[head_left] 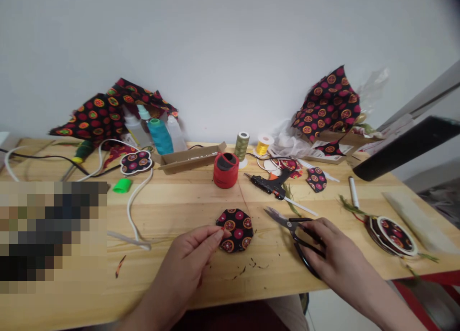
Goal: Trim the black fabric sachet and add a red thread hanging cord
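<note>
My left hand (196, 254) pinches the left edge of a round piece of black patterned fabric (237, 233), with thumb and forefinger together. The piece has red and orange circles and sits just above or on the table; I cannot tell which. To its right, my right hand (330, 252) is closed around the black handles of a pair of scissors (287, 222). The scissors' blades point up and left, apart from the fabric. Dark fabric scraps (247, 266) lie on the wood below the round piece.
Behind my hands stand a red roll (226, 170), a glue gun (269, 183), a green thread spool (242, 146) and a cardboard tray (192, 158). White cord (132, 211) runs at left. Right are a marker (353, 192) and a fabric-covered ring piece (397, 236). Part of the left is pixelated.
</note>
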Available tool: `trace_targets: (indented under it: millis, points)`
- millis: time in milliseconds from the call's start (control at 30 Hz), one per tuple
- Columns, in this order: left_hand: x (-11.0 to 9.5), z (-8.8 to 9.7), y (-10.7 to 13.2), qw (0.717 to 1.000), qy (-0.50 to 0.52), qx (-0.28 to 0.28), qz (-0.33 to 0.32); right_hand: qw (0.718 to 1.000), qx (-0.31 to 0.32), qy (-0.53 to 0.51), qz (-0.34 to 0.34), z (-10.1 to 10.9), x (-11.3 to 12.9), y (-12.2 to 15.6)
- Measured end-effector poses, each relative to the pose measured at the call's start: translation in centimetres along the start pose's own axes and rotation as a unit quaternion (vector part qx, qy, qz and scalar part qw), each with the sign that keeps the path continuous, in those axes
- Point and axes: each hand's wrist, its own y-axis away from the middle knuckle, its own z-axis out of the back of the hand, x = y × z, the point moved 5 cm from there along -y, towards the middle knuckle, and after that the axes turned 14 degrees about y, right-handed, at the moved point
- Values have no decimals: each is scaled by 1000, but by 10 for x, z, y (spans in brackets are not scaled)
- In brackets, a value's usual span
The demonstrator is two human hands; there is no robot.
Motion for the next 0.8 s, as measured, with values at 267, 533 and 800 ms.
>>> trace_targets:
  millis: [267,533,800]
  points:
    - [-4,0,1,1000,6,-3,-21,951,177,-254,30,12,74,10]
    - [-5,4,3,999,11,-17,-39,947,249,-204,18,1,75,7]
    - [-5,-7,8,997,-35,37,-59,943,230,-238,39,-11,82,1]
